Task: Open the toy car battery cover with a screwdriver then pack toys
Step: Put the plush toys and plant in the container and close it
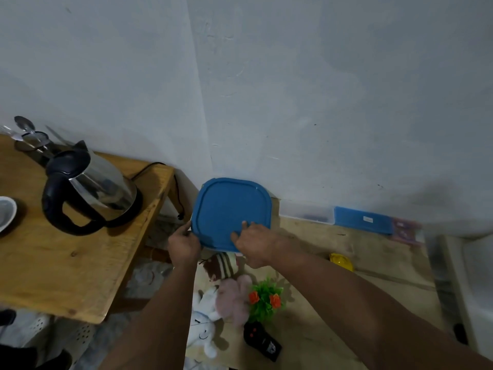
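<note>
A blue square lid (229, 206) sits on a container against the wall. My left hand (184, 245) grips its near left edge, and my right hand (254, 243) presses fingers on its near right part. Below my hands on a low wooden board (373, 263) lie a striped plush toy (222, 264), a pink plush (234, 297), a white plush rabbit (204, 324), a small green plant with orange flowers (266, 297) and a black remote-like toy (262, 340). A yellow item (341, 260) lies to the right. No toy car or screwdriver shows.
A wooden table (66, 263) on the left carries a steel kettle with black handle (85, 188), a white bowl (5, 212) and a utensil holder (32, 140). A clear box (306, 212) and a blue box (362, 220) stand along the wall.
</note>
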